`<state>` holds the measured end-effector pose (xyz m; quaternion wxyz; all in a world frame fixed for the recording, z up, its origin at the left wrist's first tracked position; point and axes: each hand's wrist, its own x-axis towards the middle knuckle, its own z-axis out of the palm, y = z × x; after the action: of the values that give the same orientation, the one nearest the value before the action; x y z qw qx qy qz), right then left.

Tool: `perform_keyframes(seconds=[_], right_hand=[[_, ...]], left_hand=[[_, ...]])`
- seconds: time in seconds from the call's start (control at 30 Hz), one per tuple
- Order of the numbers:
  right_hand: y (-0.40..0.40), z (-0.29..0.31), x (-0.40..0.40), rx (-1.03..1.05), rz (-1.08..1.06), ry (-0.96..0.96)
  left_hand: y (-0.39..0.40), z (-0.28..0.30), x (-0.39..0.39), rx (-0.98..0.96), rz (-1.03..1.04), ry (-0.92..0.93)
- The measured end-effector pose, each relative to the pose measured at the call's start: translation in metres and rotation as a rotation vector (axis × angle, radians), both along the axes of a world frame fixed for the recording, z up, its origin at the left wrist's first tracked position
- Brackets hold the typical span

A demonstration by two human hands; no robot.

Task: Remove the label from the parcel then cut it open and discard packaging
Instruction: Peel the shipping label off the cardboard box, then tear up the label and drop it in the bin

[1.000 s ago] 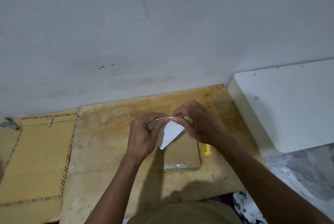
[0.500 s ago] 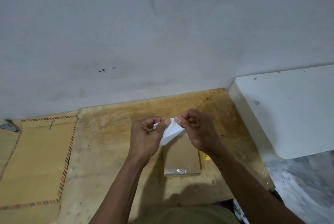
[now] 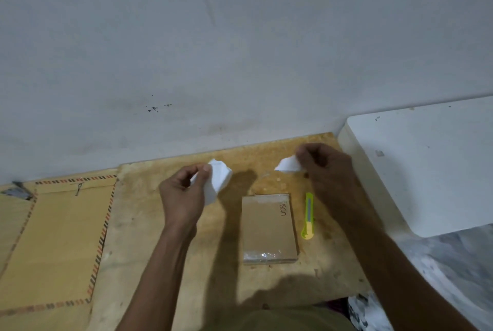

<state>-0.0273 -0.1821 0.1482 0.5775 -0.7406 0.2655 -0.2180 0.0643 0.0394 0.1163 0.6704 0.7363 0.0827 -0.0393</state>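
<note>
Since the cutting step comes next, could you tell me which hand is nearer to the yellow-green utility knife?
Right. The right hand hovers just above and beyond the utility knife, holding a torn label piece; the left hand is across the parcel.

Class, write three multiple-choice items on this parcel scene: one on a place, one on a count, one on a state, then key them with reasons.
1. Where does the cutter lie?
A. right of the parcel
B. on top of the parcel
C. on the envelope

2. How many white paper pieces are held?
A. one
B. two
C. four

3. What state is the parcel in?
A. cut open
B. closed, flat on the board
C. lifted

Key:
1 A: the green cutter lies beside the parcel.
2 B: the left hand and right hand each pinch one piece.
3 B: its taped end looks intact.
</note>
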Motion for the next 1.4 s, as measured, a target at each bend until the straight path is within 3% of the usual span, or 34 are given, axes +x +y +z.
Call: perform_keyframes(seconds=[0.3,0.47,0.57,0.67,1.13,1.3,1.4], right_hand=[[0.038,-0.014,0.020,-0.325,0.281,0.034],[0.036,-0.022,0.021,-0.253,0.291,-0.003],[0.034,-0.025,0.020,-0.221,0.337,0.012],[0.029,-0.027,0.020,-0.386,0.425,0.057],[0.025,-0.028,0.020,-0.533,0.483,0.056],[0.038,-0.029,0.014,-0.331,0.298,-0.027],[0.046,-0.025,0.006,-0.201,0.152,-0.099]], left_hand=[[-0.023,0.015,-0.022,-0.165,-0.307,0.188],[-0.024,0.022,-0.022,-0.176,-0.399,0.187],[-0.026,0.019,-0.020,-0.118,-0.361,0.183],[-0.024,0.015,-0.018,-0.065,-0.359,0.145],[-0.019,0.019,-0.011,0.395,-0.537,-0.244],[-0.030,0.019,-0.019,-0.003,-0.379,0.073],[-0.032,0.014,-0.012,-0.143,-0.196,0.202]])
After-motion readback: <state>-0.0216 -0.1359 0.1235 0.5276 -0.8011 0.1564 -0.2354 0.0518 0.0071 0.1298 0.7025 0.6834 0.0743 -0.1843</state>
